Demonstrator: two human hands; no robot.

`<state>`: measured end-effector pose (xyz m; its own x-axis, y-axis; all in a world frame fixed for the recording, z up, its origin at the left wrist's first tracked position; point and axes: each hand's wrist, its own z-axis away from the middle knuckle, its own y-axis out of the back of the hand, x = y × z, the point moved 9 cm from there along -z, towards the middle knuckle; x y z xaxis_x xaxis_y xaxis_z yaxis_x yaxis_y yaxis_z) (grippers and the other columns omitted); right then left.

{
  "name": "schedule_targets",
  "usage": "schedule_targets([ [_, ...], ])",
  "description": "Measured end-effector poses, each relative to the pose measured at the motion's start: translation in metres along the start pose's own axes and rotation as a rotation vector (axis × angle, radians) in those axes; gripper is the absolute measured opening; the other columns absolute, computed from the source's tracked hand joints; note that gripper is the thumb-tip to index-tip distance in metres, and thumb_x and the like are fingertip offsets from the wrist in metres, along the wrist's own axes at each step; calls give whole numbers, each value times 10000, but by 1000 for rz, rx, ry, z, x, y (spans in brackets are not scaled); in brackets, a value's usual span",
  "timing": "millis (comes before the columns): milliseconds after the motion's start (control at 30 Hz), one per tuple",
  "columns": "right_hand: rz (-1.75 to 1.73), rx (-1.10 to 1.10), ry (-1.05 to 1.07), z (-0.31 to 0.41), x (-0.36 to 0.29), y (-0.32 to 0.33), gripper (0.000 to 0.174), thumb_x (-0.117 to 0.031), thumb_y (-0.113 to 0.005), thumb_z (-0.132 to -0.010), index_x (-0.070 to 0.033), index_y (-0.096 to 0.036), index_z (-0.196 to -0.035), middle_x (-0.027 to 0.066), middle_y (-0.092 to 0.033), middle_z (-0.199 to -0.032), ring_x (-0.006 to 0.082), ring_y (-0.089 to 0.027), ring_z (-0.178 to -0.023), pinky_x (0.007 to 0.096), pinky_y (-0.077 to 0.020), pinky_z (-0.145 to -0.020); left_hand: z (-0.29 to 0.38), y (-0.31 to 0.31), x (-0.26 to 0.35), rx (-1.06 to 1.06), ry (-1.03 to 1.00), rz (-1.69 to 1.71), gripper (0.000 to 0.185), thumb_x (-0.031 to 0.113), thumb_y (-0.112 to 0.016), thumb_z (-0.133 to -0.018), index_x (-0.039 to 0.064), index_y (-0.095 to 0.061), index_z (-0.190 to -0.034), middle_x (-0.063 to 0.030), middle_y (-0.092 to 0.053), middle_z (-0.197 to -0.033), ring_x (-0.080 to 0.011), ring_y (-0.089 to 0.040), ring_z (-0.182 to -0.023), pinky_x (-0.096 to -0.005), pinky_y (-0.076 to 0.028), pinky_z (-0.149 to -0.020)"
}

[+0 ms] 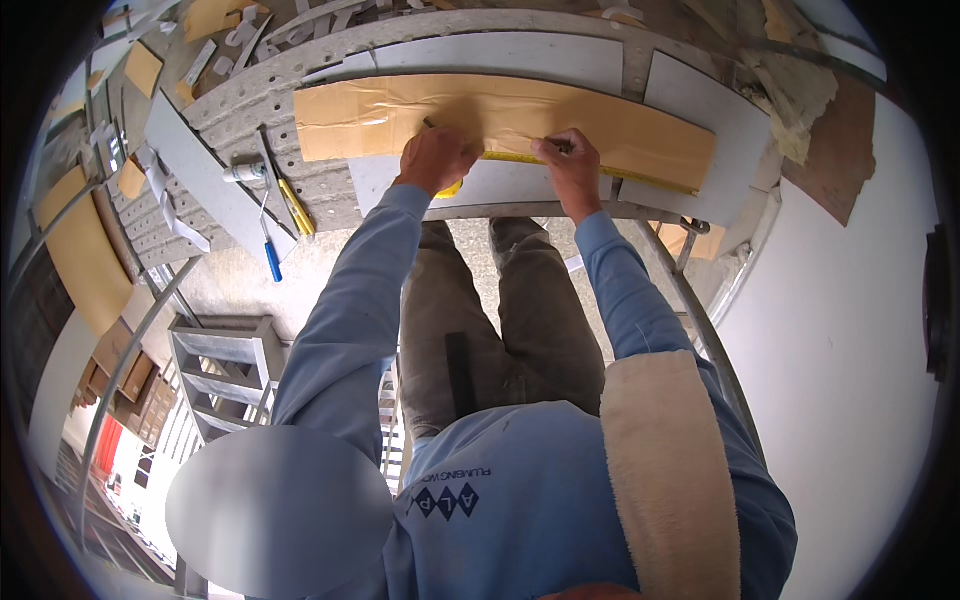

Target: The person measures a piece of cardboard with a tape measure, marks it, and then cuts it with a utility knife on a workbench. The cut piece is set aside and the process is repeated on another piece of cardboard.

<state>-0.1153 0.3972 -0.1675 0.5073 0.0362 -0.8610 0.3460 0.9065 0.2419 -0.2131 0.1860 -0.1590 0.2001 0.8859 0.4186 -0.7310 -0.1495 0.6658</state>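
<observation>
A long strip of brown cardboard or paper-faced board (375,112) lies across a perforated metal plank. A yellow tape measure (645,180) is drawn out along its near edge, its case (450,190) beneath my left hand. My left hand (439,159) is closed on the tape measure near the case, and a thin dark tip sticks out above the fingers. My right hand (571,163) pinches a small dark object, perhaps a pencil, over the strip at the tape's edge. Grey-white sheets (480,187) lie under the strip.
Left on the plank (217,116) are a yellow-handled cutter (296,206), a blue-handled tool (272,261), a small white roll or bottle (244,172) and a narrow grey sheet (202,165). Metal rails flank me. A stepladder (225,375) stands below left; a white wall (840,322) rises right.
</observation>
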Motion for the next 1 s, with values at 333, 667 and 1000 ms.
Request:
schedule_targets([
  [333,440,-100,319,19,-20,-46,369,-182,-765,-869,-28,-535,-1113,211,-705,-945,441,-684,-878,535,-525,-769,-3,-4,-3,74,-33,-34,417,450,-705,-876,50,-750,-769,-194,-722,-775,-414,-704,-758,-516,-567,-703],
  [667,700,-48,285,9,-29,-66,479,-254,-861,-802,-21,-563,-1096,231,-709,-1000,442,-690,-944,508,-548,-805,-2,-5,-5,66,-16,5,409,461,-692,-880,65,-777,-827,-187,-734,-828,-408,-712,-804,-511,-571,-747],
  [1000,746,-20,272,6,-21,-66,476,-273,-842,-817,-10,-567,-1103,240,-714,-1015,449,-688,-954,519,-549,-813,19,32,-76,5,73,-42,424,543,-687,-883,137,-803,-922,-144,-758,-958,-360,-726,-914,-485,-566,-803],
])
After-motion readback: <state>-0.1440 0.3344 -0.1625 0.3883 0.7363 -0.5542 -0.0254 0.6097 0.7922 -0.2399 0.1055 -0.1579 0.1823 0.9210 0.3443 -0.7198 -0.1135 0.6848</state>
